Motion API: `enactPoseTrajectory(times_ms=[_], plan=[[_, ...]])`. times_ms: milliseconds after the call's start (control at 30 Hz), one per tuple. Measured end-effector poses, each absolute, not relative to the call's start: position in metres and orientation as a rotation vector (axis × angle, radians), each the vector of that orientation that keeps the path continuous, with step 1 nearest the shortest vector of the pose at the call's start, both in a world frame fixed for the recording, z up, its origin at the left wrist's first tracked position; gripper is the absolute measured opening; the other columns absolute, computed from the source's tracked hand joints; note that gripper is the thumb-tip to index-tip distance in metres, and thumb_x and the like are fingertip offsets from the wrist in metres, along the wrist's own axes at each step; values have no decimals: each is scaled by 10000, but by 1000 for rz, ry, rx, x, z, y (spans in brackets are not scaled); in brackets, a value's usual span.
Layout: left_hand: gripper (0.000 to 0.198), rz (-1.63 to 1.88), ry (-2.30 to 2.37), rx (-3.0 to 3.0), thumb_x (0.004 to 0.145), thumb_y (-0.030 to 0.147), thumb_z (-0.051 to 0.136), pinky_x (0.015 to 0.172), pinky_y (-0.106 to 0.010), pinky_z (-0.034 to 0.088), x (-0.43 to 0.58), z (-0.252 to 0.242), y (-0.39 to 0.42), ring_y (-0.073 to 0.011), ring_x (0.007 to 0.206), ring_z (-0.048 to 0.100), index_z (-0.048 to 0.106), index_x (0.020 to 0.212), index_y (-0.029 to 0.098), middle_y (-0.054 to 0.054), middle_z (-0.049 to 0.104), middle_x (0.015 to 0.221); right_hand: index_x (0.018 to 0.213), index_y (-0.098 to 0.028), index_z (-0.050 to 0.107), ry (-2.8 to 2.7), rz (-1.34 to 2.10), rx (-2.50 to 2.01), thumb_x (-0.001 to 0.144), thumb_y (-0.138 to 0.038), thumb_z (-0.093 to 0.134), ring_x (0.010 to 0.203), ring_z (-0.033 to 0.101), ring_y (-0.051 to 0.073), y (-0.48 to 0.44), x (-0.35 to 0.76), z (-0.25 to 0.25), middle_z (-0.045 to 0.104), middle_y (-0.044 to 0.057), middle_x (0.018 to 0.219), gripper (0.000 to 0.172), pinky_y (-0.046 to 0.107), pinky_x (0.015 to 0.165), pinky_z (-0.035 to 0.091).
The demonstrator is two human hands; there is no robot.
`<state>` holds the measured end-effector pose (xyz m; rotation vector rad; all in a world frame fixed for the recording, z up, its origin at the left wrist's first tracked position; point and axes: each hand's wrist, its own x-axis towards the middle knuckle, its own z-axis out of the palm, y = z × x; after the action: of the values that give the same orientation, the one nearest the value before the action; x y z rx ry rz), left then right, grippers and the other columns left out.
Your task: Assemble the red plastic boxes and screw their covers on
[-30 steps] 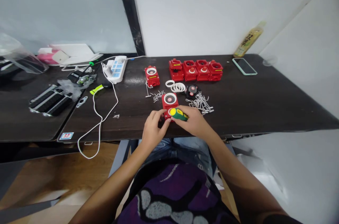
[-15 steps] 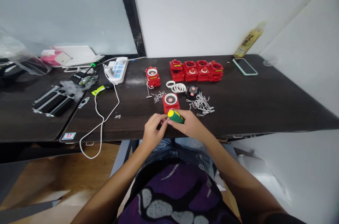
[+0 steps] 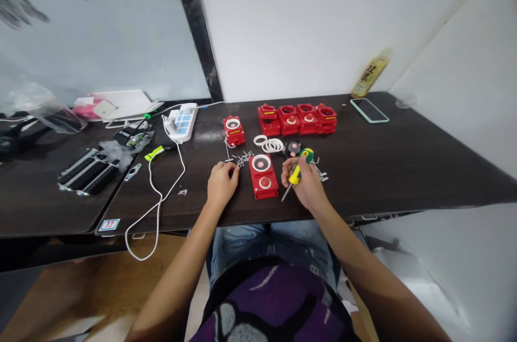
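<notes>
My right hand (image 3: pixel 307 183) grips a green-and-yellow screwdriver (image 3: pixel 298 172), its metal tip slanting down to the left. Left of that tip lies a red box (image 3: pixel 264 180) with a white ring around a dark round window and a smaller round part below. My left hand (image 3: pixel 222 185) rests on the table left of the box, thumb and forefinger drawn together at the edge of a small pile of screws (image 3: pixel 244 159). Whatever its fingertips hold is hidden. Several white rings (image 3: pixel 273 145) lie behind the box. A dark round part (image 3: pixel 293 148) sits partly behind my right hand.
Several red housings (image 3: pixel 297 120) stand in a row at the back, with another red box (image 3: pixel 233 131) to their left. A power strip (image 3: pixel 186 122), a looping white cable (image 3: pixel 161 196) and black ribbed parts (image 3: pixel 91 169) occupy the left. A phone (image 3: pixel 369 110) and bottle (image 3: pixel 369 75) are at right.
My right hand has lifted the screwdriver off the red box and moved right. My left hand has left the box for the screw pile. The box's front now shows.
</notes>
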<state>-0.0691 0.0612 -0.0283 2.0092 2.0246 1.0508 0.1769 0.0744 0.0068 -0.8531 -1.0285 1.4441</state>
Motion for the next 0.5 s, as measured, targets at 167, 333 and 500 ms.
enactPoseTrajectory(times_ms=[167,333,500], plan=[[141,897,2136,2003,972,296,630,734,-304,462,-60,-23,70,-234,887,628,706,871,235,-65,658,906,666,-228,525,-947,1384,-914,850,-899,481,463,505,117,82,177,-8,444,-47,561,697,271,448,434],[144,803,2232,1884,970,329,651,634,-272,376,-58,-16,74,-201,819,625,716,875,243,-47,664,921,631,-212,506,-918,1421,-878,805,-889,578,412,397,67,83,176,-16,464,-49,576,702,240,403,354],[137,885,2193,1865,951,347,686,658,-283,397,-63,-20,75,-204,828,632,713,867,242,-34,671,907,630,-220,503,-977,1399,-900,807,-899,560,411,411,80,83,173,-19,464,-45,556,704,238,395,357]])
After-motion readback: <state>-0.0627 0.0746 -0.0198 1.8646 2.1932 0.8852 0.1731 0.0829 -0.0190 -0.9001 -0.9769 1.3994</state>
